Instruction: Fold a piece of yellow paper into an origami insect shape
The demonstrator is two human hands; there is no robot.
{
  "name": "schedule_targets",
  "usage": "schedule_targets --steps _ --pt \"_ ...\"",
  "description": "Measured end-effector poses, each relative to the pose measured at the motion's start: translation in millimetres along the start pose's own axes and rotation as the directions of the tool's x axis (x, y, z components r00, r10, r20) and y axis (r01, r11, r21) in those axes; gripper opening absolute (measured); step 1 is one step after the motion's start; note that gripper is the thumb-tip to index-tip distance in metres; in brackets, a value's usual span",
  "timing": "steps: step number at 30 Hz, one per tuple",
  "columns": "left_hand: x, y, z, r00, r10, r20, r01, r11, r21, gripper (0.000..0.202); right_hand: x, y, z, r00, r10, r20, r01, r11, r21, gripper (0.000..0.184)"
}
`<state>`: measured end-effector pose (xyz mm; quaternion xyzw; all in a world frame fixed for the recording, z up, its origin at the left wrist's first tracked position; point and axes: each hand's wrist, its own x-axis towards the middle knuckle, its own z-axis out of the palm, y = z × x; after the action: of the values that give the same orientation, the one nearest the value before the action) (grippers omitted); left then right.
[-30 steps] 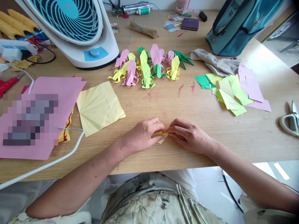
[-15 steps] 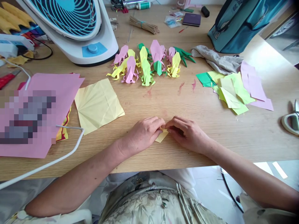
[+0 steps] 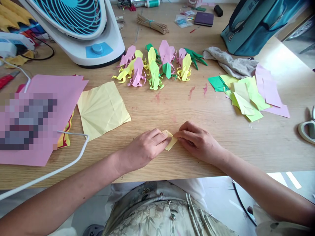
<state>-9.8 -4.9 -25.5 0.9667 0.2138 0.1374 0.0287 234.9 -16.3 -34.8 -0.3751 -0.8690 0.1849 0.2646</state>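
A small folded yellow paper piece (image 3: 170, 140) lies on the wooden table (image 3: 221, 141) near its front edge. My left hand (image 3: 145, 148) presses its fingertips down on the left side of the piece. My right hand (image 3: 197, 141) pinches the piece's right edge, fingers curled together. Beyond them stands a row of several finished folded paper figures (image 3: 157, 65) in pink, yellow and green.
A creased yellow square sheet (image 3: 103, 108) and pink sheets (image 3: 56, 95) lie at left, with a white cable (image 3: 61, 167) across them. A white and blue fan (image 3: 81, 29) stands at back left. Paper scraps (image 3: 248, 95), a grey cloth (image 3: 228, 64), a teal bag (image 3: 253, 23) and scissors (image 3: 307, 127) are at right.
More of the yellow piece now shows between my hands; my left fingers have flattened onto it and slid slightly back. The camera view has shifted a little.
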Motion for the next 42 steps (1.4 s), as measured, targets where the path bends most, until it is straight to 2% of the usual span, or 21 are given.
schedule_targets --steps 5,8,13,20,30,35,42 --pt "-5 6 -4.0 0.997 -0.057 0.054 0.053 0.996 0.077 0.036 -6 -4 -4 0.984 -0.160 0.071 0.174 0.948 -0.265 0.027" --pt "-5 8 -4.7 0.989 -0.116 0.086 0.113 0.993 0.044 0.040 -7 -7 -6 0.979 -0.169 0.118 0.199 0.923 -0.328 0.027" --pt "-9 12 -2.7 0.985 -0.161 0.056 0.162 0.987 -0.010 0.042 -9 -8 -6 0.980 -0.136 0.145 0.180 0.916 -0.358 0.030" --pt "-13 19 -3.5 0.966 -0.212 0.146 0.212 0.977 0.015 0.063 -13 -8 -5 0.988 -0.080 0.131 0.123 0.927 -0.356 0.031" --pt "-19 30 -1.3 0.939 -0.309 0.150 0.322 0.945 -0.066 0.075 -13 -10 -3 0.990 -0.091 0.111 0.124 0.933 -0.338 0.033" --pt "-12 34 -3.5 0.930 -0.330 0.161 0.337 0.941 -0.016 0.080 -10 -11 -3 0.977 -0.095 0.190 0.159 0.920 -0.357 0.036" --pt "-3 40 -0.2 0.924 -0.359 0.131 0.351 0.933 0.076 0.077 -9 -17 -2 0.977 -0.052 0.205 0.132 0.907 -0.399 0.031"
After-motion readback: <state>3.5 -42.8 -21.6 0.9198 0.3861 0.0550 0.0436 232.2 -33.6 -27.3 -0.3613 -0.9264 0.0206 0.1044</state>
